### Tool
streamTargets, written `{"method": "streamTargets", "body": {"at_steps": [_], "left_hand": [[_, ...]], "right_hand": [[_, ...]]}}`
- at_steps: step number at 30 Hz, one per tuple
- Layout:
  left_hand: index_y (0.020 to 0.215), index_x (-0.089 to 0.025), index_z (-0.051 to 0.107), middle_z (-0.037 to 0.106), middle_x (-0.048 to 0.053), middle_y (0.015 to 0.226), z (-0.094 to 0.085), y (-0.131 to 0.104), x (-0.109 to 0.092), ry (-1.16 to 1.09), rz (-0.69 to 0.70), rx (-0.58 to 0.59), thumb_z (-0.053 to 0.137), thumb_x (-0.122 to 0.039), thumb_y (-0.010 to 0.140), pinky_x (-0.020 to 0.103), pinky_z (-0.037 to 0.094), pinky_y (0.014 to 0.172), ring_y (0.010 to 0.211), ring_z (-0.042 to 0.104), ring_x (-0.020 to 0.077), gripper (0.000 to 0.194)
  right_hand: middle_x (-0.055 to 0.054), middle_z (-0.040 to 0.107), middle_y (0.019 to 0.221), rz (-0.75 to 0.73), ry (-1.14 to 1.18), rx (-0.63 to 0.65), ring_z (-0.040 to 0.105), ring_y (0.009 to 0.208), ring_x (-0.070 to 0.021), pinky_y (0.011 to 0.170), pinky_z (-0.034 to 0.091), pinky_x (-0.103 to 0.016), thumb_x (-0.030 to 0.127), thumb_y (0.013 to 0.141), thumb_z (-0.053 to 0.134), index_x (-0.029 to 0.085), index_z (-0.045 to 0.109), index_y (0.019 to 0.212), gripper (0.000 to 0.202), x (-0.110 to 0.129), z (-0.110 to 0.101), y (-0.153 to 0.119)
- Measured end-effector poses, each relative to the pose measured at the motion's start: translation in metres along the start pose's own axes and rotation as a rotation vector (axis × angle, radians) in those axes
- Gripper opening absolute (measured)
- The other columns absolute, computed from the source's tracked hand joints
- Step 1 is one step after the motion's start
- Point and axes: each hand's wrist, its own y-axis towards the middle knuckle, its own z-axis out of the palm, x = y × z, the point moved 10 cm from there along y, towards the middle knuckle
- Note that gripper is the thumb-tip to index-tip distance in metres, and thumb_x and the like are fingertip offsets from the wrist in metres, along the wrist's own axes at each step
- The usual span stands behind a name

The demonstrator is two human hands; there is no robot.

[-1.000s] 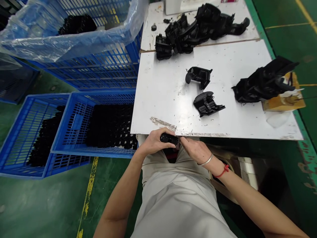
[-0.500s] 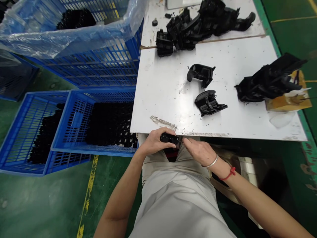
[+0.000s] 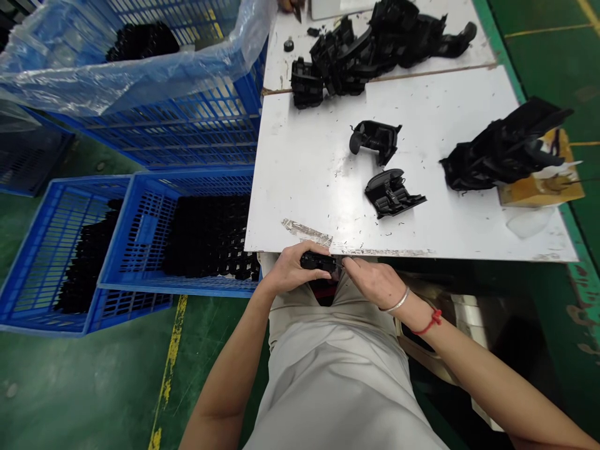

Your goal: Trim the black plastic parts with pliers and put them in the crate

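My left hand (image 3: 291, 270) grips a small black plastic part (image 3: 315, 261) at the front edge of the white table (image 3: 309, 169), above my lap. Close to the part's right end is my right hand (image 3: 370, 281), its fingers closed on something thin that I cannot make out. Two black moulded parts lie on the table beyond my hands: a curved one (image 3: 375, 140) and, nearer to me, a ribbed one (image 3: 394, 192).
Black parts are heaped (image 3: 370, 50) at the table's back. At the right, a black stack (image 3: 501, 150) leans on a yellow box (image 3: 539, 190). Blue crates (image 3: 178, 289) with black parts stand at the left; a plastic-lined crate (image 3: 187, 119) is behind them.
My right hand has shifted very slightly left, closer to the black part. The table and its contents appear a little further left as the view moved. My left hand keeps its grip.
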Motion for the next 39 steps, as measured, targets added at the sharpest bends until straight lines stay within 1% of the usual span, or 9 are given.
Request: {"method": "streamTargets", "body": {"at_steps": [8,16,24,28,33,39], "left_hand": [[0.099,-0.019,0.063,0.068,0.007,0.104,0.000,0.000,-0.001,0.016,0.000,0.007,0.078,-0.037,0.069,0.032,0.049,0.092,0.102,0.063,0.0219,0.039],[0.097,-0.018,0.065,0.069,0.008,0.102,-0.002,0.003,-0.003,0.040,-0.011,0.002,0.078,-0.038,0.068,0.033,0.051,0.089,0.101,0.064,0.0235,0.038],[0.097,-0.018,0.065,0.070,0.008,0.103,-0.002,0.005,-0.005,0.065,-0.013,0.015,0.078,-0.038,0.067,0.032,0.051,0.088,0.101,0.065,0.0237,0.038],[0.096,-0.017,0.065,0.070,0.008,0.103,-0.002,0.004,-0.006,0.076,-0.011,0.017,0.078,-0.037,0.067,0.032,0.051,0.087,0.100,0.065,0.0238,0.038],[0.097,-0.017,0.065,0.070,0.008,0.103,-0.002,0.003,-0.007,0.084,-0.006,0.009,0.078,-0.039,0.067,0.032,0.051,0.088,0.100,0.065,0.0237,0.039],[0.097,-0.017,0.066,0.070,0.008,0.103,-0.002,0.003,-0.007,0.070,-0.022,0.020,0.079,-0.039,0.067,0.032,0.051,0.087,0.100,0.065,0.0235,0.039]], "right_hand": [[-0.006,0.062,0.080,0.010,0.015,0.081,0.052,0.056,-0.0135,0.045,0.014,-0.027,0.011,0.091,0.035,0.016,0.054,0.101,0.021,-0.002,0.004,0.001],[-0.006,0.062,0.075,-0.025,0.030,0.175,0.049,0.052,-0.0147,0.044,0.014,-0.027,0.012,0.090,0.034,0.015,0.052,0.103,0.023,0.001,0.011,0.005],[-0.006,0.064,0.080,-0.026,0.074,0.163,0.054,0.057,-0.0156,0.046,0.015,-0.028,0.012,0.091,0.034,0.016,0.050,0.106,0.023,0.002,0.014,0.011],[-0.007,0.065,0.083,0.009,0.095,0.183,0.057,0.060,-0.0159,0.047,0.016,-0.028,0.013,0.092,0.035,0.017,0.050,0.105,0.021,0.001,0.016,0.012],[-0.007,0.066,0.089,0.031,0.137,0.189,0.061,0.067,-0.0176,0.048,0.020,-0.028,0.016,0.094,0.034,0.018,0.052,0.103,0.020,0.003,0.013,0.014],[-0.007,0.067,0.091,0.027,0.157,0.206,0.061,0.068,-0.0171,0.050,0.022,-0.027,0.015,0.094,0.035,0.018,0.052,0.103,0.019,0.002,0.012,0.012]]}}
